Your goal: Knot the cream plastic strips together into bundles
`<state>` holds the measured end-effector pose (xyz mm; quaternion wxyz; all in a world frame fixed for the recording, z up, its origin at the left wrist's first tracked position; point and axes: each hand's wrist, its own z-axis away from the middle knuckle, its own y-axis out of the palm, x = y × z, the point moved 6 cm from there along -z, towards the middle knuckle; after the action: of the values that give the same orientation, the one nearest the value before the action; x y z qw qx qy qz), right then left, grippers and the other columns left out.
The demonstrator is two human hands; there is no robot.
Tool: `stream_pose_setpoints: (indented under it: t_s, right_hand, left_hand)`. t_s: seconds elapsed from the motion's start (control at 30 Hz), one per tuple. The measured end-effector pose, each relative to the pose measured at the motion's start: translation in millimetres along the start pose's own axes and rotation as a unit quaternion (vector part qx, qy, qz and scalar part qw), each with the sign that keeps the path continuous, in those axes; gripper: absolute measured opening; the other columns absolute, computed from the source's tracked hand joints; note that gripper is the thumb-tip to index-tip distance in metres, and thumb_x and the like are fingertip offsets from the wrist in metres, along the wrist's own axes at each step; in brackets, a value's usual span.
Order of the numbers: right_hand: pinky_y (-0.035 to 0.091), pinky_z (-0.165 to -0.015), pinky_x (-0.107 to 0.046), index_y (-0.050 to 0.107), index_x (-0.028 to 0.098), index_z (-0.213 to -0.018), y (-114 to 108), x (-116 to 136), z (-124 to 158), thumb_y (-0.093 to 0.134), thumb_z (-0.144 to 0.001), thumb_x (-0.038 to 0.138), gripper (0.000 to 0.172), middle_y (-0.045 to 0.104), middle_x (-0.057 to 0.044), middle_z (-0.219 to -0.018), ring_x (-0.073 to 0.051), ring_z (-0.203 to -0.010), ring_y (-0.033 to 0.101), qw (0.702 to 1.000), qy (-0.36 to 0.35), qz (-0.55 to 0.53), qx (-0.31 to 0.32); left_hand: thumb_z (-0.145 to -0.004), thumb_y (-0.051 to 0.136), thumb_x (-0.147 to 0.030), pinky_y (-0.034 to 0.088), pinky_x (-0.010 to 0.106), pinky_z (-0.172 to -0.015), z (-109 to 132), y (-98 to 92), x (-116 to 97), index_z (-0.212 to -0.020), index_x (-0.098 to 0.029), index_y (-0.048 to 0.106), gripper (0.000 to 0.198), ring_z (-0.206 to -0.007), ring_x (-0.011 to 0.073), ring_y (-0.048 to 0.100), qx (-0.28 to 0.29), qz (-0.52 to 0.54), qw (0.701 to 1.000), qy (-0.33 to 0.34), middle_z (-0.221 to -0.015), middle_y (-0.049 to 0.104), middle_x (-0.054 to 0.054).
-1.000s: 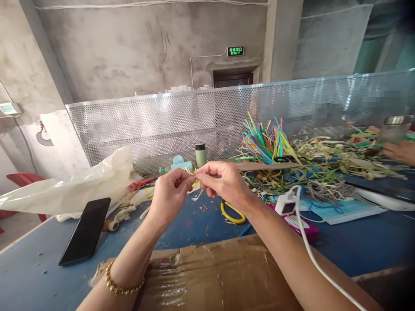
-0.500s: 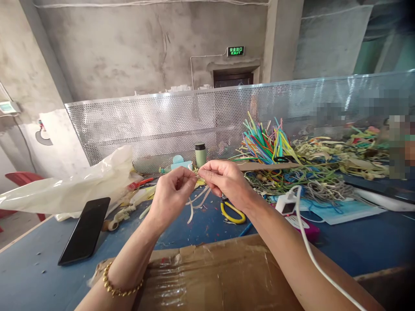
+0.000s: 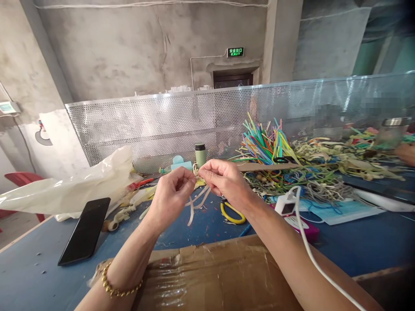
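Observation:
My left hand [image 3: 173, 194] and my right hand [image 3: 223, 179] meet at the fingertips over the middle of the table, both closed in a pinch. Between them is a small knotted bit of pale strip [image 3: 195, 169]; its details are too small to make out. Loose pale strip ends [image 3: 191, 211] dangle below the fingers. Just beyond the hands stands a green bottle with a black lid [image 3: 200, 154]. Yellow-handled scissors [image 3: 233, 213] lie under my right wrist, their blades mostly hidden.
Brown cardboard [image 3: 214, 276] lies at the near edge, under my forearms. To the left are a black phone [image 3: 84, 231] and a milky plastic bag [image 3: 81, 181]. Colourful strips [image 3: 266, 140], a white-cabled charger [image 3: 287, 204] and a blue mask [image 3: 343, 209] are right. Another person's hand [image 3: 406, 153] shows far right.
My hands stay pinched in almost the same place, with the pale strip ends shifting slightly. At far right, a glass jar and another person's hand are now visible.

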<state>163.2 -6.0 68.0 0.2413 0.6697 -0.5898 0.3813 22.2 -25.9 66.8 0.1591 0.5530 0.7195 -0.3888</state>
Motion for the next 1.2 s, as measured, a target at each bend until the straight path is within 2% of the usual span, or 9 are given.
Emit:
stream_pose_setpoints:
  t_s: [0.27, 0.4, 0.5, 0.6, 0.67, 0.8, 0.9, 0.97, 1.2]
  right_hand:
    - [0.034, -0.036, -0.02, 0.057, 0.017, -0.073, 1.0, -2.0, 0.9, 0.061, -0.087, 0.04, 0.027, 0.055, 0.002, -0.054, -0.007, -0.039, 0.046, 0.999, 0.034, 0.021, 0.0]
    - [0.032, -0.035, -0.021, 0.056, 0.017, -0.068, 2.4, -2.4, 0.4, 0.061, -0.087, 0.039, 0.03, 0.054, 0.002, -0.053, -0.007, -0.038, 0.045, 0.999, 0.028, 0.031, 0.013]
    - [0.028, -0.036, -0.021, 0.054, 0.018, -0.067, 0.1, -4.1, -0.4, 0.062, -0.087, 0.036, 0.028, 0.046, 0.006, -0.049, -0.006, -0.038, 0.038, 0.999, 0.019, 0.036, 0.0]
    - [0.023, -0.037, -0.02, 0.047, 0.019, -0.061, 0.1, -3.2, -1.6, 0.06, -0.089, 0.034, 0.034, 0.033, 0.009, -0.048, -0.005, -0.04, 0.028, 0.999, -0.018, 0.045, 0.006]
    - [0.022, -0.037, -0.02, 0.043, 0.019, -0.059, 0.8, -1.4, -1.7, 0.059, -0.09, 0.035, 0.039, 0.03, 0.009, -0.05, -0.004, -0.042, 0.027, 0.998, -0.039, 0.052, 0.016]
    - [0.028, -0.036, -0.02, 0.045, 0.019, -0.059, 2.3, 0.3, -0.5, 0.056, -0.092, 0.037, 0.039, 0.041, 0.006, -0.048, -0.005, -0.039, 0.038, 0.998, -0.021, 0.051, 0.038]
    - [0.036, -0.037, -0.021, 0.055, 0.017, -0.067, 1.8, -0.7, 0.5, 0.06, -0.089, 0.038, 0.032, 0.057, 0.001, -0.057, -0.008, -0.041, 0.05, 0.998, 0.011, 0.048, 0.042]
    - [0.039, -0.037, -0.021, 0.058, 0.016, -0.074, 1.1, -1.3, 0.5, 0.063, -0.088, 0.036, 0.025, 0.061, -0.001, -0.062, -0.009, -0.042, 0.054, 0.998, 0.014, 0.055, 0.04]
    - [0.036, -0.043, -0.021, 0.059, 0.016, -0.077, -0.2, 4.8, 0.7, 0.059, -0.09, 0.028, 0.018, 0.053, 0.004, -0.057, -0.007, -0.044, 0.047, 0.99, -0.072, 0.12, 0.018]
  left_hand:
    - [-0.086, 0.058, -0.028, 0.025, 0.025, -0.047, -2.6, 3.9, 4.4, -0.079, -0.015, 0.062, 0.015, -0.053, 0.0085, 0.032, -0.003, 0.034, 0.999, -0.005, -0.059, 0.043, -0.004]
    - [-0.086, 0.058, -0.029, 0.024, 0.026, -0.048, -1.4, 7.8, 2.3, -0.079, -0.014, 0.064, 0.018, -0.054, 0.0089, 0.031, 0.013, 0.01, 1.0, 0.004, -0.059, 0.044, -0.003]
    - [-0.085, 0.058, -0.029, 0.024, 0.026, -0.049, -0.6, 8.7, 0.5, -0.078, -0.014, 0.065, 0.018, -0.055, 0.0091, 0.031, 0.018, 0.002, 1.0, 0.003, -0.059, 0.043, -0.003]
    - [-0.084, 0.059, -0.026, 0.026, 0.025, -0.049, -0.5, 6.8, -1.4, -0.077, -0.014, 0.063, 0.014, -0.056, 0.0089, 0.033, 0.005, 0.003, 1.0, 0.004, -0.06, 0.045, -0.003]
    - [-0.082, 0.061, -0.025, 0.026, 0.025, -0.049, -0.8, 5.1, -1.7, -0.075, -0.014, 0.062, 0.012, -0.056, 0.0087, 0.035, -0.005, 0.004, 1.0, 0.003, -0.061, 0.047, -0.003]
    - [-0.083, 0.061, -0.027, 0.026, 0.025, -0.048, -1.9, 3.9, 1.2, -0.076, -0.015, 0.062, 0.014, -0.055, 0.0085, 0.033, -0.005, 0.029, 1.0, -0.009, -0.06, 0.046, -0.003]
    - [-0.083, 0.06, -0.029, 0.024, 0.025, -0.048, -3.0, 1.1, 5.8, -0.076, -0.014, 0.064, 0.016, -0.054, 0.0086, 0.031, -0.022, 0.031, 0.999, -0.027, -0.058, 0.044, -0.004]
    - [-0.082, 0.061, -0.028, 0.022, 0.025, -0.047, -3.5, -0.6, 7.9, -0.075, -0.014, 0.064, 0.015, -0.054, 0.0085, 0.03, -0.035, 0.023, 0.999, -0.033, -0.057, 0.043, -0.004]
    - [-0.081, 0.061, -0.026, 0.023, 0.024, -0.047, -4.1, -0.3, 7.7, -0.074, -0.015, 0.063, 0.014, -0.053, 0.0083, 0.03, -0.035, 0.019, 0.999, -0.029, -0.056, 0.042, -0.005]
